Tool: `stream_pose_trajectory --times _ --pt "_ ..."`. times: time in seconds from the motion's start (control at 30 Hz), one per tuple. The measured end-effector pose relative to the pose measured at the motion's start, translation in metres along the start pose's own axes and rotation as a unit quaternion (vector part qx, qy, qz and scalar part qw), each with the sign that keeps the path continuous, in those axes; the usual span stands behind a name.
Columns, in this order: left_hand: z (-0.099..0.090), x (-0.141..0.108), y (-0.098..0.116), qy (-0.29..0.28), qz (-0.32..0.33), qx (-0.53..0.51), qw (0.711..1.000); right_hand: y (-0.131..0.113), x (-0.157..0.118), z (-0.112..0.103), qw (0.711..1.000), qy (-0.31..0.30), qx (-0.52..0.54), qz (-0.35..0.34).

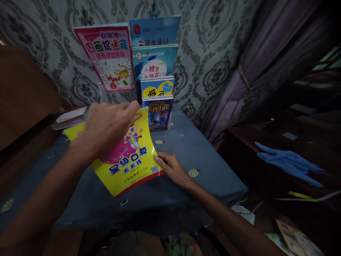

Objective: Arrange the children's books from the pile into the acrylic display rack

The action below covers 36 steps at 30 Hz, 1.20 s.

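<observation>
A thin yellow book with a cartoon child on its cover is tilted over the table, its printing upside down to me. My left hand reaches across the cover, fingers closed at the far edge near the corner. At the right edge, close to the red strip, my right hand pinches the book, thumb on top. Just beyond stand a dark blue book, a blue and yellow book, a teal book and a taller blue book, one behind another.
A pink book stands upright at the back left, above a low stack of books. Patterned cloth hangs behind the blue-covered table. Right of it, a blue glove lies on a dark surface. Papers lie lower right.
</observation>
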State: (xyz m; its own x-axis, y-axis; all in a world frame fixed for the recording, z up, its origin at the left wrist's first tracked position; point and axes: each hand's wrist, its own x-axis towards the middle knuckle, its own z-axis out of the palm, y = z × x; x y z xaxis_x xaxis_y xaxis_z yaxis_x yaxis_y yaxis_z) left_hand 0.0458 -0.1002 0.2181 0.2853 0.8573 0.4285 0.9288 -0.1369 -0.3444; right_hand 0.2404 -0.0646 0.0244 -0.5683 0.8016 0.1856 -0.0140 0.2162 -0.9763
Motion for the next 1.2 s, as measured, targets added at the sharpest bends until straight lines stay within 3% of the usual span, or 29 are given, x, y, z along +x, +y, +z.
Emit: stream_pose_trajectory --times 0.1,0.2,0.33,0.43,0.53,0.67,0.77,0.83,1.03,1.13,1.2 --pt "0.039 0.029 -0.009 -0.045 0.009 -0.027 0.999 0.004 -0.005 0.001 0.999 0.009 0.024 0.036" --pt "0.09 0.044 -0.011 -0.091 0.021 -0.067 0.993 0.007 -0.012 0.0 0.996 -0.008 0.021 0.09" --pt "0.15 0.047 0.001 -0.144 0.016 -0.114 0.983 0.014 -0.018 0.0 0.988 -0.035 0.018 0.149" --pt "0.176 0.041 0.014 -0.156 0.011 -0.155 0.975 0.022 -0.016 0.001 0.982 -0.036 0.03 0.183" --pt "0.19 0.021 0.026 -0.151 0.024 -0.189 0.97 0.026 -0.012 0.0 0.975 -0.032 0.047 0.216" --pt "0.199 -0.034 0.04 -0.165 0.063 -0.246 0.953 0.027 -0.007 -0.004 0.965 -0.039 0.081 0.244" --pt "0.202 -0.075 0.042 -0.146 0.072 -0.269 0.949 0.027 -0.005 -0.007 0.96 -0.055 0.087 0.26" --pt "0.207 -0.089 0.035 -0.141 0.073 -0.269 0.95 0.027 -0.005 -0.007 0.959 -0.06 0.08 0.265" --pt "0.235 -0.077 0.0 -0.185 -0.007 -0.233 0.955 0.022 -0.007 -0.006 0.959 -0.058 0.048 0.274" --pt "0.242 -0.072 -0.005 -0.171 -0.036 -0.214 0.961 0.015 -0.004 -0.014 0.954 -0.092 0.003 0.287" --pt "0.241 -0.073 -0.001 -0.151 -0.058 -0.2 0.966 0.008 0.001 -0.023 0.951 -0.107 -0.097 0.272"
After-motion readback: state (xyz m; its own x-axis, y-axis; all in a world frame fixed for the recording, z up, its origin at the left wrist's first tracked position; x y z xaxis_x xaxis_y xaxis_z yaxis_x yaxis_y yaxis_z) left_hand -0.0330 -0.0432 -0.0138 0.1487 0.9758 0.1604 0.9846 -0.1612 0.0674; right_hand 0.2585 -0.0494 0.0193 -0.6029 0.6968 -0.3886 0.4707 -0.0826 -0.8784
